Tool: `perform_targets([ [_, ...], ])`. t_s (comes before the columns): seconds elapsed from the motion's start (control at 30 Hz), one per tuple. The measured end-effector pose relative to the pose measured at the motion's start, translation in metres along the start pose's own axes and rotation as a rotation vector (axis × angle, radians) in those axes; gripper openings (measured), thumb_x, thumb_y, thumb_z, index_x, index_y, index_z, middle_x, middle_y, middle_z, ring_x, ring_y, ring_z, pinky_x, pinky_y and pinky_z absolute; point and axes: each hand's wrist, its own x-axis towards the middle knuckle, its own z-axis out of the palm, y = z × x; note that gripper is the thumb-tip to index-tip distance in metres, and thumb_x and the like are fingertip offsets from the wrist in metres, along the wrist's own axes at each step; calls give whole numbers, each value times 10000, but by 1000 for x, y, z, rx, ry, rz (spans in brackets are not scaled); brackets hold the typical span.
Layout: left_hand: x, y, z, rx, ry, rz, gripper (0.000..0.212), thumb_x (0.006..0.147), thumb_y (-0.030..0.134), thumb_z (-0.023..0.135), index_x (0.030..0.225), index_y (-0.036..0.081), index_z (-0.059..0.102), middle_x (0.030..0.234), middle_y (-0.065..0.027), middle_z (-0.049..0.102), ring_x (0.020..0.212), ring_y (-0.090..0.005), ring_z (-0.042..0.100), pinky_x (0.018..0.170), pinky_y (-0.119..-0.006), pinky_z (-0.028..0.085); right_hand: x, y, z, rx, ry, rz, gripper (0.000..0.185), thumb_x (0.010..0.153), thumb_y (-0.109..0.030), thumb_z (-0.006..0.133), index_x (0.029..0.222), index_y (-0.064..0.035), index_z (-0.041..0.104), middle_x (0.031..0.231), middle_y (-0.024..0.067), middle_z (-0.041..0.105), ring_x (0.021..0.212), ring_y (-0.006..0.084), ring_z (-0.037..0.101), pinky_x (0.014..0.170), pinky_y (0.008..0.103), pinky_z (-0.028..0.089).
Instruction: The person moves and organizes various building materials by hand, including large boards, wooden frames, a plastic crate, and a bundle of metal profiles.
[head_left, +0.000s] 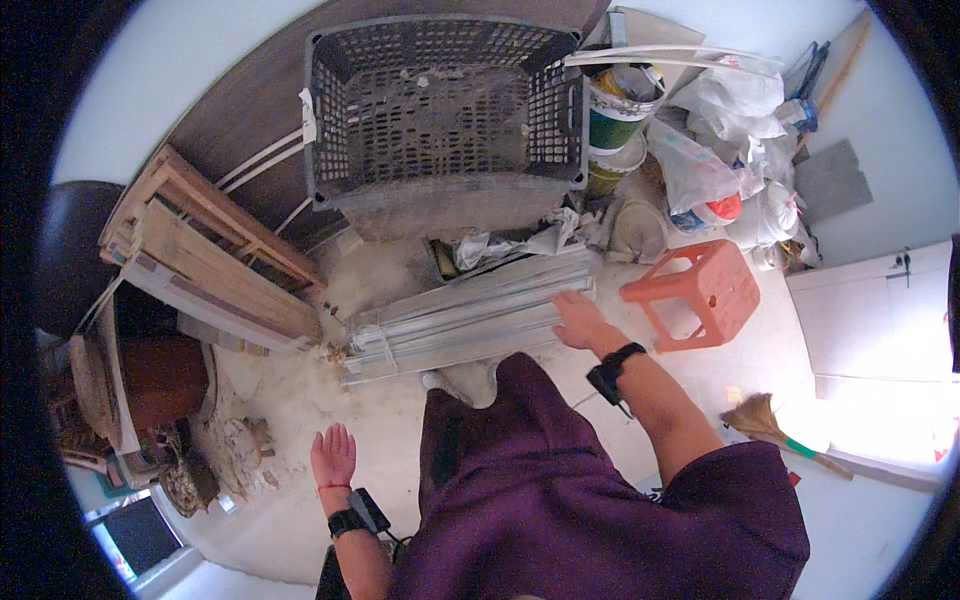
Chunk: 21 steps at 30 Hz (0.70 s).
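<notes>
My left hand (334, 456) hangs over the pale floor at my left side, fingers stretched out and palm bare. A red cord circles that wrist, above a dark strap with a small black device. My right hand (579, 319) reaches forward over the right end of a bundle of long pale strips (472, 311), fingers spread and nothing in them; whether it touches the strips I cannot tell. A tie binds the bundle near its left end. Beyond the bundle, a black plastic crate (442, 184) with slotted walls sits tilted towards me, with small debris inside.
An orange plastic stool (720, 296) lies on its side at right. Behind it are paint buckets (619, 127) and plastic bags (690, 169). Wooden boards (225, 270) lean at left, near a brown chair (165, 379). A broom (757, 416) lies at right.
</notes>
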Motion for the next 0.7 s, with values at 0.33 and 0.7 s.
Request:
perform_targets([
  [0.33, -25, -8, 17, -25, 32, 108, 598, 905, 328, 437, 1374, 44, 199, 1364, -55, 360, 1188, -182, 423, 960, -358, 372, 1, 68, -2, 571, -22, 253, 663, 772, -456, 600, 1216, 17, 463, 1178, 211, 523, 1128, 301, 484, 952, 349, 374],
  [0.7, -100, -35, -57, -248, 187, 244, 635, 887, 354, 465, 1379, 51, 203, 1415, -78, 275, 1293, -188, 285, 1034, -355, 272, 153, -107, -99, 2132, 168, 101, 1039, 755, -545, 601, 1396, -90, -78, 1454, 155, 5, 1321, 322, 166, 1048, 488, 234],
])
